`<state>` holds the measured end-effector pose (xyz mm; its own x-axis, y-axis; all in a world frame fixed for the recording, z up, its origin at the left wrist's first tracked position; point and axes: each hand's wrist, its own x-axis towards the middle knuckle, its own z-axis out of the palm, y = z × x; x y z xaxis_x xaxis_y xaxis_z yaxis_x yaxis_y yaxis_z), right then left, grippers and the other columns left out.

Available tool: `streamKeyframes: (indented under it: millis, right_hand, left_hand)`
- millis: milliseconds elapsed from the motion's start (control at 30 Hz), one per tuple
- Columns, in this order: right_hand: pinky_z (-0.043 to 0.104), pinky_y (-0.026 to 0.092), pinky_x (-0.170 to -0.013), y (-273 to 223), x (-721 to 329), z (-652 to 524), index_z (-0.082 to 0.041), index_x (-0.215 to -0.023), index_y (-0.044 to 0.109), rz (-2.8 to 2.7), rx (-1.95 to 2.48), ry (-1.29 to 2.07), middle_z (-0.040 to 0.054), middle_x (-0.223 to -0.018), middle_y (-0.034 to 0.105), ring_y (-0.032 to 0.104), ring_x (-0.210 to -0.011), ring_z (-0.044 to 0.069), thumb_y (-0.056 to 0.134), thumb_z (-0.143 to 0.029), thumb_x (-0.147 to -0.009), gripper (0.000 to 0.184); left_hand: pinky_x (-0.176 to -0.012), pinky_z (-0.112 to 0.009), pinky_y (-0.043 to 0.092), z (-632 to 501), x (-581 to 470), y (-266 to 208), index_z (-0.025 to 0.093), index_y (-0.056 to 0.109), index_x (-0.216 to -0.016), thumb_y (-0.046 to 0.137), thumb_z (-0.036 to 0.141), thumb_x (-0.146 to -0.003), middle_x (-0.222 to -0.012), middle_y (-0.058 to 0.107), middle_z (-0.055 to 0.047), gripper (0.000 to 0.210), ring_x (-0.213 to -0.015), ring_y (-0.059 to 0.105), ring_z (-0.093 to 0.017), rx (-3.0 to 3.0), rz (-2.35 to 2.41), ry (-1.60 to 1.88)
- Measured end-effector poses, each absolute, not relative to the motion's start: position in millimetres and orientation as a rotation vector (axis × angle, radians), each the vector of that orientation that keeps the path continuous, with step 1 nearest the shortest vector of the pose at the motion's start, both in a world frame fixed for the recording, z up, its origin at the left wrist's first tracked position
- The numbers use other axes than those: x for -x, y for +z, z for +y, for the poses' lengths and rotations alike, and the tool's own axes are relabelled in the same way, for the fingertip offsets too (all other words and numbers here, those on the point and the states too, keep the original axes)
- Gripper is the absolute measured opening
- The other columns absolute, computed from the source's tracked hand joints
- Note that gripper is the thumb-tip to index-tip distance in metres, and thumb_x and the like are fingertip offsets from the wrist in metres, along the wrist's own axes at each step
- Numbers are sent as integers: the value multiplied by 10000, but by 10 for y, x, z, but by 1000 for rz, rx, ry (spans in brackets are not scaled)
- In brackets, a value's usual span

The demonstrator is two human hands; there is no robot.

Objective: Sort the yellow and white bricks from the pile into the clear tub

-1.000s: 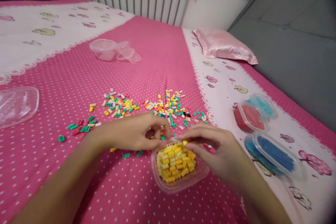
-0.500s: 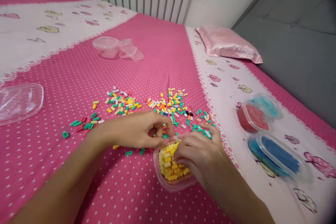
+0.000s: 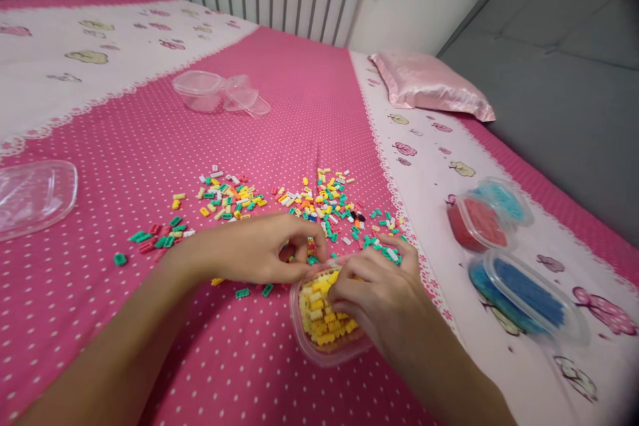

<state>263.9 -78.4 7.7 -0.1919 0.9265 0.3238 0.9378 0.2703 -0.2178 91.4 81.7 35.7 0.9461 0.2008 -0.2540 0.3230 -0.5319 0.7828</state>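
A clear tub [image 3: 327, 358] of yellow bricks [image 3: 324, 329] is rested on the bedspread [image 3: 239, 366], within its dotted pink panel and near that panel's lacy right edge. Its far rim is pinched by the left hand [image 3: 272, 249]. The right hand [image 3: 382, 289] is curled over the bricks; whether one is gripped cannot be told. Loose mixed bricks [image 3: 327, 200] are scattered beyond the hands. Beyond the lacy edge, red [image 3: 482, 223] and blue [image 3: 532, 293] tubs are placed; toward the bedspread's far edge, clear containers [image 3: 200, 83] are grouped.

Left grip [image 3: 269, 249] holds the tub [image 3: 305, 346], right grip [image 3: 384, 296] over yellow bricks [image 3: 319, 314].
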Motion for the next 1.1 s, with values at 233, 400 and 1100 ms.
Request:
streamKeyframes:
  millis: [233,400,1100]
  right_hand:
    - [450,119,-1091,117,-2644,-796,-254,-743,641,-2167,1680,157,-85,-739,671,631,-806,157,627,-104,-908,223]
    - [466,79,-1101,76,-2668,-790,-243,-732,618,-2177,1695,111,-87,-718,671,625,-787,155,605,-99,-911,230]
    - [365,506,-794,-256,-4000,-539,-225,-967,746,-1430,2132,150,54,-920,753,687,-805,207,665,-281,-834,166]
  left_hand:
    - [-597,-232,410,818,-910,370,212,648,-1010,580,432,-930,-771,671,6,244,-664,595,-130,-2152,357,-166]
    - [-586,-229,401,808,-914,378,205,648,-1004,577,437,-929,-748,657,9,254,-652,584,-128,-2140,359,-165]
    - [-599,-237,400,900,-887,305,195,663,-894,602,523,-912,-785,673,-24,335,-683,594,-142,-2192,356,-153]
